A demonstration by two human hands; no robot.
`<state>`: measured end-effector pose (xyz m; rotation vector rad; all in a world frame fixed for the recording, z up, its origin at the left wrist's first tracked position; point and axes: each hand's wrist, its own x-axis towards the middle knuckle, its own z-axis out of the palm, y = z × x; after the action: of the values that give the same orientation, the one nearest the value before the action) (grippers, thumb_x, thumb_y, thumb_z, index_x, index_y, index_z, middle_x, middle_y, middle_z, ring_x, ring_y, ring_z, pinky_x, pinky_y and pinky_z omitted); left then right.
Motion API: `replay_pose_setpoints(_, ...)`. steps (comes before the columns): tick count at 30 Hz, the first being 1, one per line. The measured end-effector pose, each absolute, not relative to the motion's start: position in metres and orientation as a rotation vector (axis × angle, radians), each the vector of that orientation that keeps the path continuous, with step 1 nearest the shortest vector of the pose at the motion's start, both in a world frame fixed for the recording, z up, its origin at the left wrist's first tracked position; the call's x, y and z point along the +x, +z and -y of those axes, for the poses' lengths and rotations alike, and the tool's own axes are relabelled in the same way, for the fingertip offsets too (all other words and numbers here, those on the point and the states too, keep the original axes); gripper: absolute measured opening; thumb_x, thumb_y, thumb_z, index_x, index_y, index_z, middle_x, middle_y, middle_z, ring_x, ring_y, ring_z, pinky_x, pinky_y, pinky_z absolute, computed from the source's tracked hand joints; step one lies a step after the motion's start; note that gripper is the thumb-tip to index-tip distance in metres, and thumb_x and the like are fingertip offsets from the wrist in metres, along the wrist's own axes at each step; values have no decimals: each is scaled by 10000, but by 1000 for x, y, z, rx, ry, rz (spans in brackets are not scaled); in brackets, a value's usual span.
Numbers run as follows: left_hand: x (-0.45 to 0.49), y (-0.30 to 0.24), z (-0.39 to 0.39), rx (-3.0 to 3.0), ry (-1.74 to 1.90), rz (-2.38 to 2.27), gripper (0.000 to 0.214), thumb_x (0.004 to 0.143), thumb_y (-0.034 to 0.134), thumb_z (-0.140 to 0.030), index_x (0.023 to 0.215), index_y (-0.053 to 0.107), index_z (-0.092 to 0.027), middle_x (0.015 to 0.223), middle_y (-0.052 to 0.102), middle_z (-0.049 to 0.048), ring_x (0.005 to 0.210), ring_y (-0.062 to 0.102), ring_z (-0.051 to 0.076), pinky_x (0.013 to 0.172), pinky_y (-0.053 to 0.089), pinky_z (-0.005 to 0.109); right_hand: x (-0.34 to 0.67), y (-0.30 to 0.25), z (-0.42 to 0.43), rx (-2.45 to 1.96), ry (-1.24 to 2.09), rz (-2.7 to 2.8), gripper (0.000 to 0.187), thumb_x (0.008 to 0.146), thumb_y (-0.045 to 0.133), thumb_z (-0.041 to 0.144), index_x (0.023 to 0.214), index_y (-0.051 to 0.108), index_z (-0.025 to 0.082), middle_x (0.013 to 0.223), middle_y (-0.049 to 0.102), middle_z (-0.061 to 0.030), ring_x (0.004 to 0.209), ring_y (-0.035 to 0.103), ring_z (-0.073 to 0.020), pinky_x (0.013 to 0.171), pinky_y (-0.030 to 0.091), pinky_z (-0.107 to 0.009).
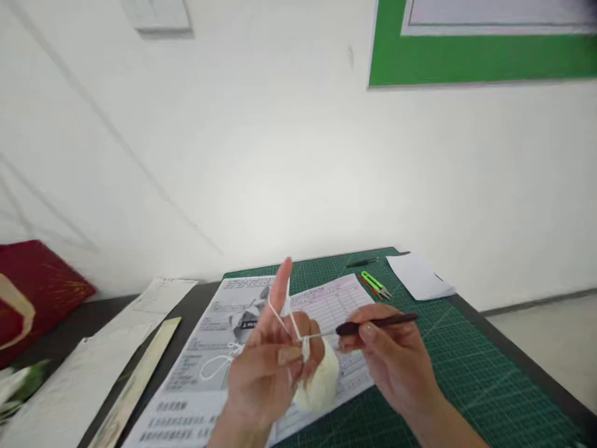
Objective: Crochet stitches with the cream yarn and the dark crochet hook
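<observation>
- A dark desk (193, 305) stands against a white wall (280, 137), with a green-framed board (466, 59) up on the right.
- A green gridded mat (466, 367) covers its right part; a newspaper (186, 379) and a form (336, 302) overlap the mat.
- Over these papers, the left hand (263, 370) pinches a small white piece (306, 348) between its fingers, index raised with yarn (278, 315) around it.
- The right hand (392, 345) has its fingers closed round the dark handle of a hook (398, 320), whose thin shaft reaches the piece.
- A yarn ball (321, 382) sits behind the left hand, seemingly on the form; the hand hides part of it.
- Past the right hand, the mat runs to a dark strip of desk edge, then floor (550, 339).
- Green snips (373, 281) and white paper (417, 274) lie toward the far edge, near the wall.
- Leftward, a pale strip (144, 379), sheets (116, 336) and a red bag (41, 286) crowd that side.
</observation>
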<state>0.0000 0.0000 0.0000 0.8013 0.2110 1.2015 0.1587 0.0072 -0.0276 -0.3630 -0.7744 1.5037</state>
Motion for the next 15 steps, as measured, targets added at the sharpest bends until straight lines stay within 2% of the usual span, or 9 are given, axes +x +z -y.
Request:
replay_pose_setpoints(5,-1,-2,-3,902,1239,-288,917,743,605,-102,1451,101,-397,612,552,-46,560,469,120,522,310,255,148,-28,-10,-396,1610,664,103,713,769,221,800,736,175,593,743,-26,491,675,-92,506,561,-152)
replay_pose_setpoints(9,-1,-7,-3,991,1337,-342,913,788,584,-89,1433,53,-457,691,578,-43,609,516,128,540,358,253,145,-31,-13,-462,1659,551,143,661,808,220,758,731,149,561,730,-35,451,650,-81,465,549,-137)
replay_pose_setpoints(15,3,-8,-5,980,1330,-311,959,780,584,-92,1430,-18,-458,679,581,-42,587,493,130,536,347,256,146,-30,-14,-465,1668,501,167,645,819,230,739,726,129,554,730,-42,438,647,-80,463,555,-138)
